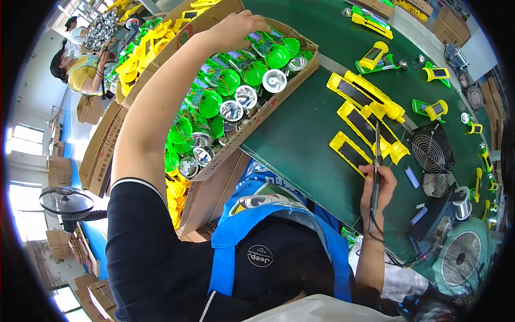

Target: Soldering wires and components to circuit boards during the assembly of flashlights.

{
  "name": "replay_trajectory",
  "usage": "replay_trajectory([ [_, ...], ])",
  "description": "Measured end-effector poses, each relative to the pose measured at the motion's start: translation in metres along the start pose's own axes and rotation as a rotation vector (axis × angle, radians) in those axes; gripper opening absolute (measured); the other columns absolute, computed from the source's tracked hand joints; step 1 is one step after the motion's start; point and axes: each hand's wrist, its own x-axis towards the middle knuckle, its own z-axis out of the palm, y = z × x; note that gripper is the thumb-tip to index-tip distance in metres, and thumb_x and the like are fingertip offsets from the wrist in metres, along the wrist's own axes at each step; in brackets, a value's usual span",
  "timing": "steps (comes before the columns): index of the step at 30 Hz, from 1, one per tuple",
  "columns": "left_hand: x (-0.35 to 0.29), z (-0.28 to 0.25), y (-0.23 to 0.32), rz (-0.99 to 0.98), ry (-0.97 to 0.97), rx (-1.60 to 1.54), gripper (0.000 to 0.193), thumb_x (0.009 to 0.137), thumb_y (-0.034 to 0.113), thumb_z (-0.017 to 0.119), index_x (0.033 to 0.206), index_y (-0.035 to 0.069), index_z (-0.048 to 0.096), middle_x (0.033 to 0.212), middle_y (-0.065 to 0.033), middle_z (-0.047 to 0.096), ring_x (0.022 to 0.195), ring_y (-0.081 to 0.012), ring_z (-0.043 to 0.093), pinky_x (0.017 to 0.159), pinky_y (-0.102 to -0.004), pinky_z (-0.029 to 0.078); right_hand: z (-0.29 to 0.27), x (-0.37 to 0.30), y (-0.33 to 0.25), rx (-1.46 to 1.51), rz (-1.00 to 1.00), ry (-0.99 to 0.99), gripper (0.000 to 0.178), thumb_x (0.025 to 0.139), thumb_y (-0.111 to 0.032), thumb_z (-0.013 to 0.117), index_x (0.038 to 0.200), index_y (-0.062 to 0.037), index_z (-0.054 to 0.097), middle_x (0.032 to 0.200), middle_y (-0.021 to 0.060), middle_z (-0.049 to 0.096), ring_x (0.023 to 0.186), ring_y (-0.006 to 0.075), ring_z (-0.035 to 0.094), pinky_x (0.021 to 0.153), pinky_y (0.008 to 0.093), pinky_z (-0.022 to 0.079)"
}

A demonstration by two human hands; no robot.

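My left hand [238, 31] reaches over the far end of a cardboard box [292, 86] filled with green flashlight parts, round silver reflectors [245, 96] and thin wires. Its fingers are curled down among the green parts [278, 56]; their tips and whatever they grip are hidden. In my right hand [379, 188] is a soldering iron [377, 153], gripped like a pen with its tip pointing away from me. Beneath and beyond that tip, yellow flashlight housings [358, 124] with dark flat panels lie side by side on the green worktable [289, 139].
A black fan [431, 149], loose purple battery cells [411, 177], a solder spool [461, 203] and a dark soldering station [429, 228] stand at right. Assembled yellow-green lights [373, 56] lie along the far side. Another box of yellow parts [129, 70] sits at left, with co-workers beyond.
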Motion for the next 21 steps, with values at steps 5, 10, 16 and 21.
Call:
replay_trajectory([
  [5,-0.014,-0.007,0.003,-0.013,0.079,-0.017,0.062,0.071,0.004,0.072,0.129,0.015,0.052,0.122,-0.0088,0.058,0.108,-0.0316,0.053,0.093,-0.0432,0.045,0.008,0.015,0.016,-0.081,0.002,0.007,0.03,0.091,-0.011,0.063,0.114,-0.0026,0.045,0.095,0.0161,0.068,0.088,0.0248,0.068,0.08,0.0335,0.053],
  [10,-0.034,-0.108,0.068,0.059,0.265,0.024,0.05,0.073,0.011,0.071,0.121,0.01,0.055,0.117,-0.0174,0.06,0.109,-0.0343,0.057,0.09,-0.0423,0.046,-0.017,0.007,0.004,-0.083,-0.094,0.079,0.036,0.09,-0.025,0.066,0.112,-0.0033,0.049,0.093,0.0148,0.067,0.084,0.0244,0.066,0.081,0.0347,0.051],
  [16,-0.04,-0.053,0.23,0.189,-0.005,-0.35,0.047,0.063,0.006,0.072,0.107,0.001,0.058,0.094,-0.011,0.06,0.093,-0.03,0.057,0.083,-0.0415,0.047,-0.053,0.001,-0.03,-0.022,0.11,0.383,0.046,0.091,-0.04,0.063,0.112,-0.003,0.045,0.098,0.0162,0.061,0.088,0.023,0.06,0.086,0.0373,0.044],
  [21,-0.027,0.001,0.285,0.134,-0.026,-0.538,0.05,0.07,0.005,0.071,0.117,-0.001,0.056,0.1,-0.0123,0.059,0.093,-0.0294,0.054,0.085,-0.0385,0.046,-0.077,-0.034,-0.032,0.304,0.14,0.491,0.04,0.087,-0.028,0.069,0.107,-0.0025,0.046,0.097,0.0155,0.058,0.081,0.023,0.059,0.074,0.0342,0.049],
])
